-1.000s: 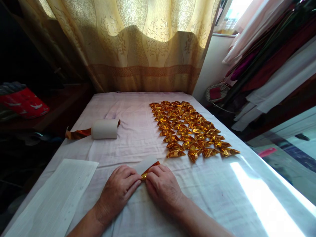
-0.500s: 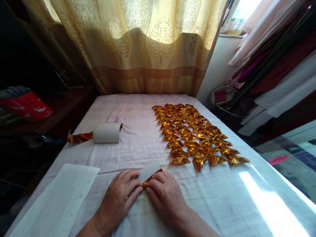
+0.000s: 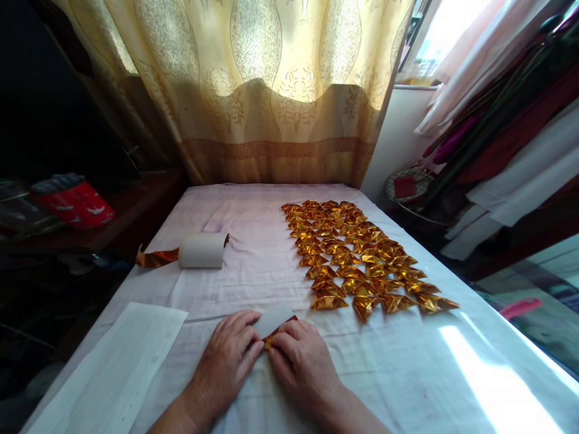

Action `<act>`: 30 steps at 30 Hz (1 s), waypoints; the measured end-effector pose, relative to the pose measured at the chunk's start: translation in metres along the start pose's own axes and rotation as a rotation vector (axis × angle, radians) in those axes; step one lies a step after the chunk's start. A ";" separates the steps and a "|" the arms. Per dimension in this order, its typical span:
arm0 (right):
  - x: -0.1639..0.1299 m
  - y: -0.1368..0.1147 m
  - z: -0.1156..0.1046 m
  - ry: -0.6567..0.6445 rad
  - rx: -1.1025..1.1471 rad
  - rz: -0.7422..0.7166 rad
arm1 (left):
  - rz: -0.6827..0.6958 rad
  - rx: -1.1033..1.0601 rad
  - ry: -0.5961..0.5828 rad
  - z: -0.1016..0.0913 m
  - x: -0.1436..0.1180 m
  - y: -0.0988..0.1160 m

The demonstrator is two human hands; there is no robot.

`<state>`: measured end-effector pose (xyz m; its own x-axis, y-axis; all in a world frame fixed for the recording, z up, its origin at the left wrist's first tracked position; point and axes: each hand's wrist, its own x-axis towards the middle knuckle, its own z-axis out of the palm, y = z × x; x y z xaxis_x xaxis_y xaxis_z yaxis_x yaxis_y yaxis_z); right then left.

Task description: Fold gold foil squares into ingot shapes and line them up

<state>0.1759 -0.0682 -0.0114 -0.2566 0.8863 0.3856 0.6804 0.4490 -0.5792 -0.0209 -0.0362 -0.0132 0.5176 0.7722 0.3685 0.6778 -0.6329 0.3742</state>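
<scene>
Between my two hands lies a small sheet of foil paper [image 3: 272,321], pale on its upper face, with a copper-gold strip showing along the folded near edge. My left hand [image 3: 230,355] pinches its left corner with thumb and fingers. On the right, my right hand [image 3: 304,355] presses thumb and fingertips on the folded edge. Part of the paper is hidden under the fingers. Just beyond my right hand stand rows of folded gold foil ingots [image 3: 328,300] on the cloth.
A pale roll of foil paper [image 3: 201,251] with a curling copper end lies at the back left. A long white sheet [image 3: 108,367] is at the near left. The cloth-covered surface [image 3: 253,241] ends at a curtain [image 3: 280,157]. A red container [image 3: 79,202] stands off to the left.
The view has tilted slightly, so everything sits a little lower. My fingers have shifted slightly along the paper's near edge, still holding it.
</scene>
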 end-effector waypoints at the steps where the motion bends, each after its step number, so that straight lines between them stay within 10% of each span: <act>1: 0.000 0.000 0.001 0.003 -0.004 0.002 | -0.010 0.000 -0.005 0.001 0.000 0.000; 30: -0.002 0.005 0.000 0.022 -0.063 -0.006 | -0.041 -0.032 0.008 0.000 0.001 0.006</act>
<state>0.1795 -0.0682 -0.0150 -0.2458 0.8806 0.4050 0.7212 0.4454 -0.5306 -0.0164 -0.0391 -0.0101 0.4857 0.7970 0.3590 0.6810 -0.6025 0.4162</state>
